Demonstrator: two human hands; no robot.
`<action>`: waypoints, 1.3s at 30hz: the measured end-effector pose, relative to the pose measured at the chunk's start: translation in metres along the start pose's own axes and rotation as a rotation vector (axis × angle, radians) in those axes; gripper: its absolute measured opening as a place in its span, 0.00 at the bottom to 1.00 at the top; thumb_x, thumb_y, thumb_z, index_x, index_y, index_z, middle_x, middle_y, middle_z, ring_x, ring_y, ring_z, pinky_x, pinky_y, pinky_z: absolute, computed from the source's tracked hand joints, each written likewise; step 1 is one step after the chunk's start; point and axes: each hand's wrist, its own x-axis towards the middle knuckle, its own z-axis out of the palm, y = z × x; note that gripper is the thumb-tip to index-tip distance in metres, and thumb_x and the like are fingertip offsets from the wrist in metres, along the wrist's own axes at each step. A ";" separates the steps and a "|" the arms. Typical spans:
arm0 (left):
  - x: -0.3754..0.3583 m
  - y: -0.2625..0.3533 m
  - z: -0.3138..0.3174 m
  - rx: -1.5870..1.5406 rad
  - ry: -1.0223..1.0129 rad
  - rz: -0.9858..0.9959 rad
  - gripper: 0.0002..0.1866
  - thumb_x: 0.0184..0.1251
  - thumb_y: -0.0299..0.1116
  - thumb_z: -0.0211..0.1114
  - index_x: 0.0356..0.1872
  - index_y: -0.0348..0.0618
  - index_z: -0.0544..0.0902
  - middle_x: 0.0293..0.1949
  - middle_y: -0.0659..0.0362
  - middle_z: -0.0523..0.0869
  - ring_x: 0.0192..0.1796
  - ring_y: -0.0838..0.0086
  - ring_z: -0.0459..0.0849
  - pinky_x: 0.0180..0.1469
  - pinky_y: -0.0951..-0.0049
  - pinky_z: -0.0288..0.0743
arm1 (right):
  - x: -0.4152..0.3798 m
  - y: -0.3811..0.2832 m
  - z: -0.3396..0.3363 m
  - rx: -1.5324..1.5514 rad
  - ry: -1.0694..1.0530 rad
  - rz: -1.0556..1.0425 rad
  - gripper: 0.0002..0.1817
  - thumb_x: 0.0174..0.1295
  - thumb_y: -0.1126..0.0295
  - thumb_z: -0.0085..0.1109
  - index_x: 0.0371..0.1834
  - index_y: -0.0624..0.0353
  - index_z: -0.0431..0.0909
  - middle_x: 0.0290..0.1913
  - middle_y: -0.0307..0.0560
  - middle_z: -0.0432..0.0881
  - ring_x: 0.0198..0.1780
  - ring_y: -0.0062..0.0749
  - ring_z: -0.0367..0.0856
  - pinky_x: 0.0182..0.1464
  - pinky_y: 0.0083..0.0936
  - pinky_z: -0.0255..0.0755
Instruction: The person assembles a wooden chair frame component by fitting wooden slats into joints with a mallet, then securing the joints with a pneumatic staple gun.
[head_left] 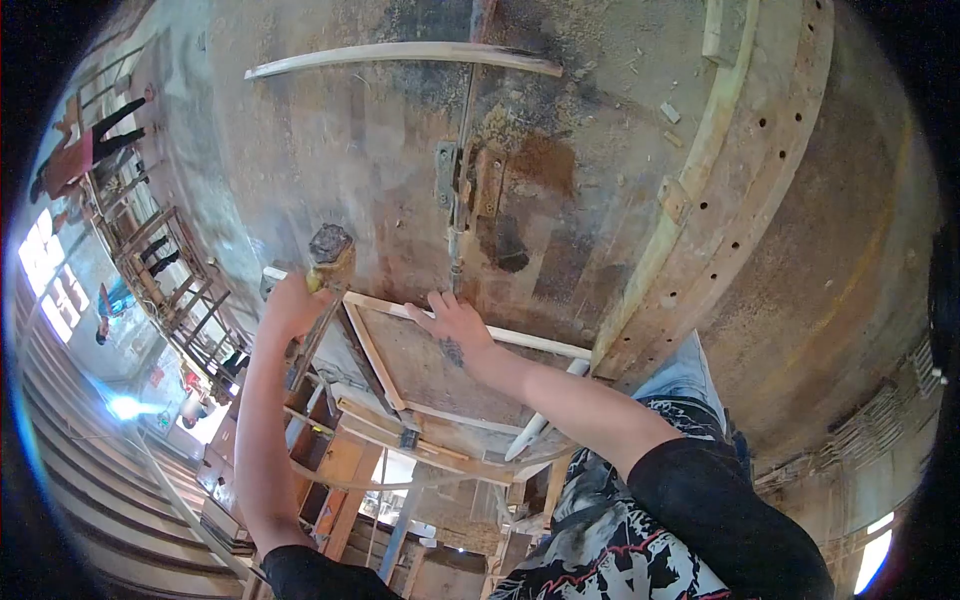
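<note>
My left hand (292, 308) is closed around a mallet-like tool (336, 268) with a tan block head and a dark, rough end. A pale wooden frame (372, 358) lies to the right of this hand. Its long strip runs under my right hand (458, 328), whose fingers curl over the strip while the thumb sits apart to the left. A dark mark shows near the right wrist. The tool's handle is mostly hidden in my left fist.
A curved pale strip (400, 55) lies on the stained floor. To the right is a long curved board (730, 230) with several holes. A metal hinge-like fitting (446, 175) is near the middle. Workbench structures (350, 450) stand below, and people (75, 165) are in the background left.
</note>
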 end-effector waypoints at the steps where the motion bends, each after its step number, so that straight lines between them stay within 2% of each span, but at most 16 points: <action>1: -0.015 -0.002 0.000 0.021 0.079 0.054 0.21 0.63 0.41 0.69 0.35 0.26 0.80 0.21 0.48 0.85 0.21 0.58 0.87 0.29 0.60 0.82 | -0.001 0.002 0.001 0.005 0.037 0.001 0.51 0.50 0.83 0.63 0.81 0.44 0.57 0.65 0.56 0.67 0.66 0.51 0.70 0.56 0.39 0.76; 4: -0.074 -0.003 0.000 -0.244 -0.063 -0.064 0.18 0.65 0.40 0.69 0.38 0.31 0.80 0.23 0.52 0.86 0.23 0.64 0.87 0.32 0.63 0.81 | -0.002 0.001 0.007 0.040 0.118 -0.011 0.44 0.56 0.80 0.59 0.79 0.41 0.61 0.60 0.55 0.70 0.61 0.51 0.73 0.53 0.40 0.77; 7: -0.155 -0.005 0.018 -0.777 -0.288 -0.060 0.12 0.66 0.36 0.67 0.40 0.37 0.80 0.25 0.60 0.84 0.26 0.75 0.85 0.33 0.74 0.77 | 0.002 0.004 0.010 0.045 0.157 -0.027 0.36 0.62 0.76 0.54 0.75 0.37 0.66 0.55 0.53 0.72 0.58 0.51 0.75 0.49 0.40 0.79; 9: -0.188 -0.031 0.072 -0.930 -0.378 0.018 0.10 0.64 0.34 0.71 0.38 0.39 0.81 0.26 0.61 0.84 0.28 0.76 0.84 0.33 0.74 0.77 | 0.002 0.004 0.010 -0.020 0.185 -0.038 0.32 0.64 0.74 0.53 0.73 0.37 0.70 0.53 0.52 0.73 0.58 0.51 0.75 0.48 0.40 0.80; 10: -0.213 -0.027 0.097 -1.049 -0.346 -0.059 0.10 0.64 0.32 0.72 0.39 0.38 0.81 0.26 0.61 0.84 0.28 0.76 0.84 0.34 0.74 0.77 | 0.001 0.004 0.011 -0.056 0.197 -0.042 0.30 0.65 0.72 0.52 0.71 0.36 0.72 0.52 0.51 0.74 0.57 0.51 0.76 0.47 0.40 0.80; 12: -0.248 -0.038 0.159 -1.088 -0.401 0.052 0.12 0.69 0.32 0.70 0.46 0.38 0.78 0.25 0.63 0.82 0.26 0.79 0.81 0.31 0.74 0.75 | -0.002 0.002 0.013 -0.088 0.263 -0.051 0.28 0.64 0.71 0.57 0.69 0.37 0.74 0.51 0.51 0.74 0.56 0.50 0.76 0.47 0.42 0.79; 14: -0.287 -0.029 0.206 -1.230 -0.395 -0.040 0.17 0.71 0.30 0.68 0.57 0.40 0.76 0.30 0.63 0.82 0.28 0.81 0.80 0.31 0.75 0.75 | -0.007 0.006 0.015 -0.081 0.311 -0.092 0.28 0.63 0.69 0.61 0.68 0.38 0.75 0.49 0.51 0.74 0.54 0.49 0.77 0.46 0.43 0.78; 16: -0.310 -0.053 0.302 -1.151 -0.356 -0.013 0.24 0.71 0.37 0.68 0.64 0.42 0.74 0.32 0.55 0.86 0.30 0.69 0.86 0.33 0.66 0.78 | -0.018 0.008 0.015 -0.150 0.337 -0.101 0.25 0.63 0.66 0.64 0.65 0.39 0.78 0.45 0.50 0.74 0.49 0.50 0.77 0.45 0.43 0.76; 19: -0.339 -0.075 0.416 -0.828 -0.069 -0.019 0.31 0.69 0.45 0.69 0.69 0.46 0.71 0.34 0.45 0.88 0.34 0.51 0.89 0.39 0.53 0.81 | -0.036 0.014 0.018 -0.282 0.478 -0.151 0.21 0.60 0.63 0.69 0.59 0.40 0.82 0.38 0.49 0.75 0.40 0.50 0.77 0.41 0.43 0.73; 22: -0.354 -0.088 0.504 -0.581 0.018 -0.248 0.38 0.66 0.51 0.68 0.74 0.51 0.67 0.36 0.39 0.88 0.40 0.40 0.87 0.45 0.45 0.80 | -0.056 0.008 0.020 -0.367 0.526 -0.115 0.20 0.61 0.62 0.70 0.57 0.40 0.83 0.35 0.49 0.75 0.39 0.48 0.76 0.40 0.42 0.72; 26: -0.347 -0.118 0.654 -0.444 0.107 -0.407 0.49 0.65 0.49 0.70 0.82 0.48 0.53 0.31 0.46 0.89 0.36 0.49 0.89 0.42 0.51 0.83 | -0.066 0.010 0.040 -0.632 0.652 -0.153 0.18 0.70 0.53 0.61 0.59 0.42 0.83 0.38 0.49 0.79 0.42 0.48 0.80 0.45 0.41 0.75; 29: -0.336 -0.132 0.726 -0.480 0.066 -0.505 0.50 0.63 0.49 0.72 0.81 0.45 0.54 0.32 0.49 0.88 0.33 0.55 0.89 0.40 0.56 0.83 | -0.065 0.008 0.047 -0.698 0.696 -0.220 0.18 0.72 0.54 0.59 0.60 0.43 0.83 0.40 0.49 0.81 0.44 0.46 0.82 0.49 0.39 0.76; 31: -0.334 -0.134 0.766 -0.613 0.123 -0.527 0.50 0.63 0.47 0.71 0.82 0.45 0.53 0.40 0.45 0.88 0.38 0.51 0.89 0.43 0.54 0.82 | -0.064 0.009 0.048 -0.745 0.690 -0.243 0.18 0.72 0.53 0.58 0.60 0.44 0.83 0.43 0.49 0.82 0.46 0.44 0.83 0.50 0.38 0.76; 36: -0.337 -0.121 0.809 -0.668 0.409 -0.524 0.45 0.67 0.47 0.69 0.79 0.42 0.58 0.49 0.44 0.83 0.48 0.52 0.84 0.50 0.53 0.78 | -0.064 0.000 0.059 -0.699 0.628 -0.184 0.19 0.74 0.53 0.56 0.61 0.50 0.82 0.43 0.51 0.81 0.47 0.48 0.82 0.51 0.41 0.75; 38: -0.336 -0.121 0.800 -0.590 0.646 -0.504 0.41 0.68 0.46 0.69 0.77 0.42 0.63 0.50 0.45 0.81 0.51 0.53 0.82 0.53 0.53 0.76 | -0.066 -0.006 0.059 -0.705 0.618 -0.165 0.19 0.75 0.54 0.54 0.60 0.51 0.82 0.43 0.52 0.81 0.47 0.49 0.82 0.52 0.42 0.75; 39: -0.336 -0.125 0.784 -0.715 0.639 -0.550 0.35 0.70 0.44 0.68 0.74 0.42 0.68 0.50 0.46 0.81 0.52 0.52 0.81 0.56 0.54 0.74 | -0.066 -0.004 0.058 -0.726 0.618 -0.182 0.19 0.75 0.54 0.54 0.60 0.52 0.82 0.44 0.52 0.81 0.47 0.49 0.82 0.52 0.42 0.75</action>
